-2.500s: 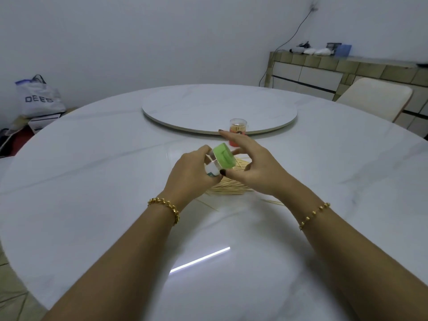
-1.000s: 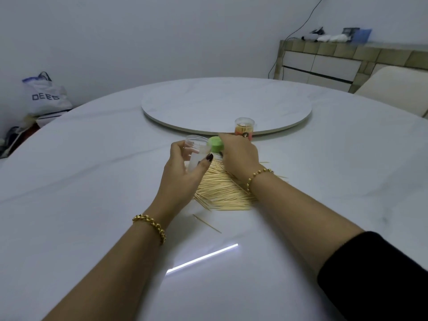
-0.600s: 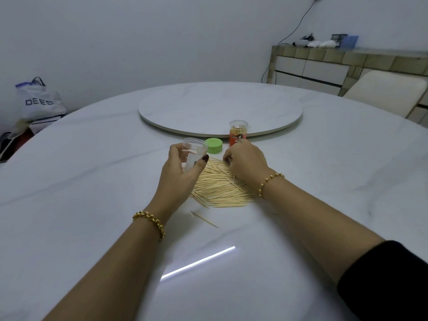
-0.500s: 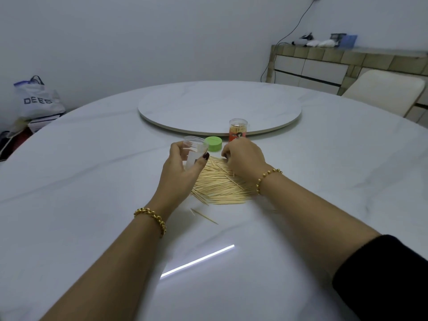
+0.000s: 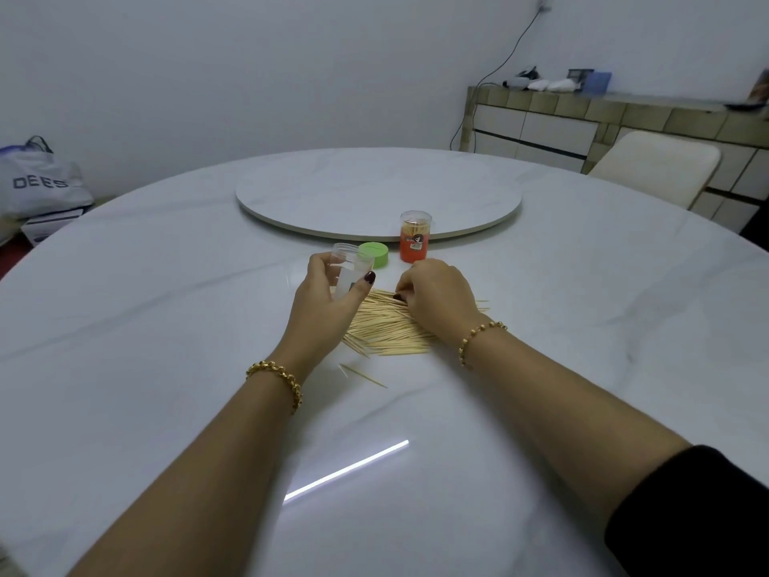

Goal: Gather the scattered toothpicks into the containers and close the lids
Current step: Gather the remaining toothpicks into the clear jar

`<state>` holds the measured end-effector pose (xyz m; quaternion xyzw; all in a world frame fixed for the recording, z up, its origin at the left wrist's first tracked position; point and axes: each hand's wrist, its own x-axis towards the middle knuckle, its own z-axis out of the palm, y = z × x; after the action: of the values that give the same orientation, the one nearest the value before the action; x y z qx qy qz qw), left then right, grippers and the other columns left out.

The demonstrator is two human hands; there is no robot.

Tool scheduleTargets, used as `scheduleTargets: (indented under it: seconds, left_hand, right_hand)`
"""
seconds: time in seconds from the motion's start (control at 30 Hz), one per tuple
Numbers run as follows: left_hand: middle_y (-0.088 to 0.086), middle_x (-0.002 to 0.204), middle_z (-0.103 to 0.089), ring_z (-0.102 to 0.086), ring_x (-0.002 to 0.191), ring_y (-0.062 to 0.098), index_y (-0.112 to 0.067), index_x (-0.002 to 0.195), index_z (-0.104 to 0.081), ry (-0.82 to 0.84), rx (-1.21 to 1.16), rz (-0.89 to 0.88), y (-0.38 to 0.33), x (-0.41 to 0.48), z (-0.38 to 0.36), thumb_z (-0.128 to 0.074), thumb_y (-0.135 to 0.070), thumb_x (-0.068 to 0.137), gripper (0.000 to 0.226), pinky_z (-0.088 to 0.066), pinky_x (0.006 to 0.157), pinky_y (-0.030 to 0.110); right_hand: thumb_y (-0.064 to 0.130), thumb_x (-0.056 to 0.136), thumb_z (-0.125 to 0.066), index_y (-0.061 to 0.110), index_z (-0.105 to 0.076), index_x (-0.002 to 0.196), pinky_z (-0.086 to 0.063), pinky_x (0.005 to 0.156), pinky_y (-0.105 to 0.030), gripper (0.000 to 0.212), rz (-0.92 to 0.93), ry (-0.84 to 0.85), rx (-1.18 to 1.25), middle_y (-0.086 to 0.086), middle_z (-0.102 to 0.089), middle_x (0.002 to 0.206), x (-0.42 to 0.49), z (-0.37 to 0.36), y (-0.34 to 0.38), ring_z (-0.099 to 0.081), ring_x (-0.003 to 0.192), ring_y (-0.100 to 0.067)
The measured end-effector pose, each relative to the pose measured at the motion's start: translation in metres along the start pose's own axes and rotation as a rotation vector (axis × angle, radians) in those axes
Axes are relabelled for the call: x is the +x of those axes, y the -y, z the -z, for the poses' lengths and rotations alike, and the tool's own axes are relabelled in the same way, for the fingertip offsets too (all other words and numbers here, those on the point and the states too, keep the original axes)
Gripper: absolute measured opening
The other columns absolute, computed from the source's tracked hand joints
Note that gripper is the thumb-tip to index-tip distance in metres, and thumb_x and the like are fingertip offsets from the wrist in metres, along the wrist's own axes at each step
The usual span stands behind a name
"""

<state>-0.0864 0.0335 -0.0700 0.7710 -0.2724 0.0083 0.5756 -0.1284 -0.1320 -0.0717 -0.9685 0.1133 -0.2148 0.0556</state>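
Gathering begins: the left hand [image 5: 328,304] clamps its fingers round the clear container [image 5: 347,264], the right hand [image 5: 439,297] curls its fingers onto the toothpicks [image 5: 387,326], grip unclear; next, a bunch must go in.

A heap of toothpicks [image 5: 387,326] lies on a round white marble table [image 5: 166,326]. At the heap's left edge the left hand [image 5: 320,310] grips an uncapped clear plastic container [image 5: 347,268], held upright. The right hand [image 5: 437,297] lies on the heap's right part, fingers curled down into the sticks; whether it pinches any cannot be told. Just beyond the heap a green lid [image 5: 374,254] lies flat, and to the lid's right stands a capped orange toothpick container [image 5: 415,242]. Two stray toothpicks [image 5: 368,376] lie just nearer than the heap. Farther beyond it sits a lazy Susan [image 5: 374,189].
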Motion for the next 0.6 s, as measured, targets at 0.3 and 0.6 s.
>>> scheduleTargets:
  seconds: [0.3,0.6]
  left_hand:
    - [-0.007,0.124,-0.050,-0.046,0.103,-0.008,-0.020,0.121,-0.044,0.018,-0.011,-0.002,-0.001,0.000,0.001,-0.064,-0.039,0.088,0.043,-0.042,0.084,0.018]
    - [-0.006,0.117,-0.057,-0.054,0.106,0.003,-0.021,0.123,-0.044,0.071,0.048,-0.023,-0.002,-0.004,-0.008,-0.067,-0.036,0.086,0.046,-0.043,0.075,0.011]
  right_hand:
    - [0.010,0.091,-0.058,0.011,-0.072,0.090,-0.048,0.068,-0.028,0.015,-0.244,-0.114,0.397,-0.003,-0.069,0.086,-0.007,0.013,-0.002,-0.059,0.076,-0.015]
    - [0.017,0.093,-0.060,0.015,-0.068,0.086,-0.043,0.058,-0.013,0.011,-0.494,-0.210,1.099,0.006,-0.064,0.072,-0.018,0.028,0.005,-0.054,0.063,-0.003]
